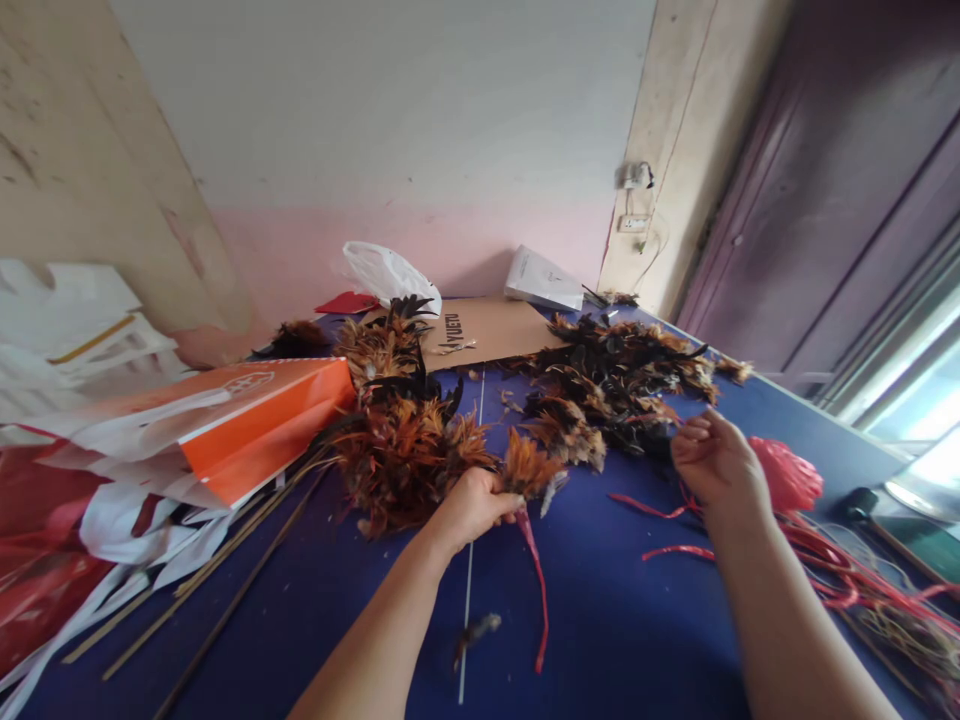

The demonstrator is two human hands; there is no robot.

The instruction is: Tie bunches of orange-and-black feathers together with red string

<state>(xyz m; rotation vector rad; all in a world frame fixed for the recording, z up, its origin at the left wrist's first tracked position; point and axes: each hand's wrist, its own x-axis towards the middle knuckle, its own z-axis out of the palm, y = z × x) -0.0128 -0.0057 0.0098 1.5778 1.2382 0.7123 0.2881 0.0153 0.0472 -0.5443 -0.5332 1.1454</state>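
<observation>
Clenching a fluffy rust feather tuft (pixel 529 466) are left fingers (pixel 504 506); right fingers (pixel 691 436) curl closed.

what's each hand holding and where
The left hand grips a small feather bunch by its base. Whether the right hand holds anything cannot be told.

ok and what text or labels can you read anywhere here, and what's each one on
"YUETU": printed sideways in dark letters on the brown cardboard sheet.
White logo on the orange paper bag: too blurred to read.
Faint print on the white bag by the far wall: too small to read.
No text on the feather bundle in the left hand.
</observation>
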